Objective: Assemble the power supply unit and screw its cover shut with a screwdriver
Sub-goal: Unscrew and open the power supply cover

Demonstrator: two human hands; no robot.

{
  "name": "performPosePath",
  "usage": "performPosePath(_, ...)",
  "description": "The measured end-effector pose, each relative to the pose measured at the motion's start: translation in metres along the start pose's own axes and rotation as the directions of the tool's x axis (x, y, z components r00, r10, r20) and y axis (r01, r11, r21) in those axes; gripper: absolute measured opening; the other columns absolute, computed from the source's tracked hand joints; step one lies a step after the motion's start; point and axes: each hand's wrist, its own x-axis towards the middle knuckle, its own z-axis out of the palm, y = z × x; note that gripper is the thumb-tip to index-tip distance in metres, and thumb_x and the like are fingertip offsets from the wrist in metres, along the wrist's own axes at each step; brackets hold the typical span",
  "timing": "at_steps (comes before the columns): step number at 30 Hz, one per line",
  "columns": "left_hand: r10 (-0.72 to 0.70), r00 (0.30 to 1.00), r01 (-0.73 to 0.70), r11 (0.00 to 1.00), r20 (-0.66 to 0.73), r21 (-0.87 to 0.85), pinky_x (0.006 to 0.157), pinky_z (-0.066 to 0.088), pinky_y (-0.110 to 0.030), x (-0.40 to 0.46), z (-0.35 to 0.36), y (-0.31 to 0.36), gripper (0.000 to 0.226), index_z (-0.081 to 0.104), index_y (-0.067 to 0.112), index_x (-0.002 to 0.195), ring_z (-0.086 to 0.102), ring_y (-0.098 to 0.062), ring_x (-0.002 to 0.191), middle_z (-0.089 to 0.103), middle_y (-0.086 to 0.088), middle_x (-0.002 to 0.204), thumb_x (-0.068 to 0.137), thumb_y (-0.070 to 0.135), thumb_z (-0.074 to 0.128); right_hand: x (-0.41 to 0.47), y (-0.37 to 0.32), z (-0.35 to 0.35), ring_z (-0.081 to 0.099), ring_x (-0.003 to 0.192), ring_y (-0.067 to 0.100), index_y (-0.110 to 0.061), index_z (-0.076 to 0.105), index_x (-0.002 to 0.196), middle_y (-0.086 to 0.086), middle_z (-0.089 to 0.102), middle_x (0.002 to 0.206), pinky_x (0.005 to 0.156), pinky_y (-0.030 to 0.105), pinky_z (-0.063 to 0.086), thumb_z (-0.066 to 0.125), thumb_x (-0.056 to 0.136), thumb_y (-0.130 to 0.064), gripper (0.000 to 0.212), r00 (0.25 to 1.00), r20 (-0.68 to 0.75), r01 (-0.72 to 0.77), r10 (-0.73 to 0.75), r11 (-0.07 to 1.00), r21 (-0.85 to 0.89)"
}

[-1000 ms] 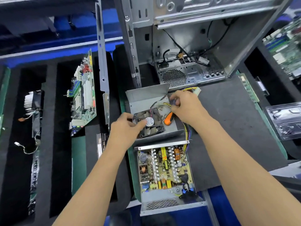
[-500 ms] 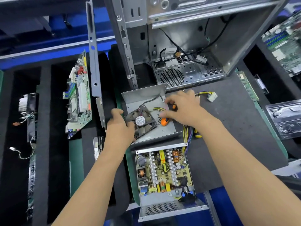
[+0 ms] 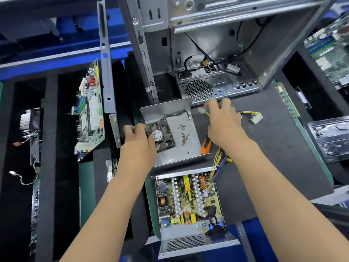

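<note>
1. Grey steel cover (image 3: 186,146) lies inverted on the mat (image 3: 273,148), just beyond the open power supply unit (image 3: 188,201).
2. Left hand (image 3: 138,142) grips the fan (image 3: 163,136).
3. Right hand (image 3: 221,122) holds the yellow cable bundle (image 3: 218,159).
4. Orange screwdriver (image 3: 205,145) rests beside loose screws (image 3: 184,136).

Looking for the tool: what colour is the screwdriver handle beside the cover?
Orange with black, the screwdriver handle shows best in the head view.

open mat (image 3: 283,148) right, computer case (image 3: 217,53) blocking behind
</note>
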Motion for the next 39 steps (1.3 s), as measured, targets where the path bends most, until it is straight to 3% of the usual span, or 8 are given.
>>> performPosePath(3, -0.042, 0.991, 0.034, 0.997, 0.131, 0.062, 0.092, 0.046, -0.045, -0.002, -0.005, 0.005, 0.040, 0.049, 0.015, 0.134, 0.056, -0.040, 0.111, 0.042, -0.008, 0.141, 0.102, 0.039, 0.050, -0.001, -0.005, 0.000, 0.034, 0.103, 0.029, -0.026, 0.055, 0.119, 0.006, 0.037, 0.117, 0.079, 0.035, 0.022, 0.057, 0.074, 0.008, 0.056, 0.971, -0.035, 0.235, -0.238, 0.970, -0.066)
performPosePath(6, 0.099, 0.989, -0.095, 0.995, 0.111, -0.038, 0.104, 0.038, -0.036, -0.004, -0.010, 0.011, 0.033, 0.055, 0.019, 0.132, 0.046, -0.019, 0.128, 0.038, -0.002, 0.152, 0.102, 0.033, 0.053, 0.000, -0.007, 0.002, 0.034, 0.101, 0.026, -0.025, 0.061, 0.115, 0.002, 0.040, 0.111, 0.081, 0.036, 0.029, 0.057, 0.083, 0.004, 0.044, 0.933, -0.040, 0.359, -0.358, 0.933, 0.017)
performPosePath(9, 0.233, 0.964, -0.216, 0.966, 0.124, -0.141, 0.101, 0.031, -0.023, 0.000, -0.009, 0.015, 0.021, 0.066, 0.023, 0.120, 0.046, -0.012, 0.126, 0.053, 0.008, 0.135, 0.101, 0.023, 0.055, 0.005, -0.010, 0.003, 0.039, 0.103, 0.023, -0.029, 0.066, 0.108, -0.010, 0.046, 0.097, 0.084, 0.036, 0.029, 0.068, 0.089, -0.025, 0.019, 0.907, 0.108, 0.396, -0.406, 0.912, 0.102)
performPosePath(12, 0.236, 0.954, -0.219, 0.970, 0.187, -0.109, 0.107, 0.034, -0.026, 0.004, -0.005, 0.013, 0.024, 0.069, 0.019, 0.117, 0.047, -0.015, 0.129, 0.057, 0.007, 0.134, 0.102, 0.017, 0.051, 0.009, -0.015, 0.004, 0.045, 0.102, 0.018, -0.029, 0.067, 0.105, -0.011, 0.048, 0.095, 0.082, 0.034, 0.026, 0.078, 0.079, -0.037, 0.029, 0.873, 0.239, 0.420, -0.425, 0.904, 0.076)
performPosePath(15, 0.211, 0.969, -0.198, 0.975, 0.127, -0.103, 0.094, 0.035, -0.021, 0.002, -0.004, 0.009, 0.023, 0.072, 0.019, 0.112, 0.052, -0.013, 0.120, 0.062, 0.008, 0.126, 0.101, 0.018, 0.051, 0.009, -0.012, 0.009, 0.049, 0.106, 0.019, -0.027, 0.068, 0.103, -0.009, 0.045, 0.097, 0.083, 0.032, 0.026, 0.077, 0.082, -0.033, 0.024, 0.876, 0.251, 0.406, -0.412, 0.911, 0.078)
performPosePath(25, 0.198, 0.977, -0.189, 0.975, 0.075, -0.116, 0.088, 0.041, -0.025, 0.002, -0.006, 0.003, 0.018, 0.069, 0.021, 0.108, 0.055, -0.009, 0.100, 0.064, 0.007, 0.116, 0.101, 0.024, 0.053, 0.005, -0.003, 0.010, 0.055, 0.098, 0.027, -0.014, 0.069, 0.099, 0.001, 0.051, 0.100, 0.093, 0.041, 0.044, 0.060, 0.094, -0.012, 0.011, 0.932, 0.149, 0.307, -0.329, 0.939, 0.153)
performPosePath(35, 0.174, 0.982, -0.162, 0.973, 0.068, -0.163, 0.083, 0.038, -0.022, -0.001, -0.007, 0.002, 0.017, 0.069, 0.024, 0.111, 0.058, -0.012, 0.090, 0.066, 0.009, 0.115, 0.101, 0.024, 0.054, 0.004, -0.006, 0.014, 0.055, 0.099, 0.027, -0.012, 0.072, 0.096, 0.005, 0.056, 0.100, 0.093, 0.040, 0.044, 0.069, 0.090, -0.015, 0.008, 0.929, 0.170, 0.281, -0.328, 0.926, 0.251)
performPosePath(39, 0.149, 0.986, -0.133, 0.975, 0.078, -0.180, 0.084, 0.036, -0.022, 0.000, -0.007, 0.003, 0.017, 0.068, 0.027, 0.110, 0.053, -0.009, 0.093, 0.066, 0.012, 0.116, 0.101, 0.026, 0.054, 0.006, -0.003, 0.015, 0.056, 0.089, 0.023, -0.010, 0.069, 0.094, 0.005, 0.056, 0.097, 0.086, 0.038, 0.048, 0.072, 0.086, -0.010, 0.009, 0.962, 0.066, 0.222, -0.263, 0.902, 0.369)
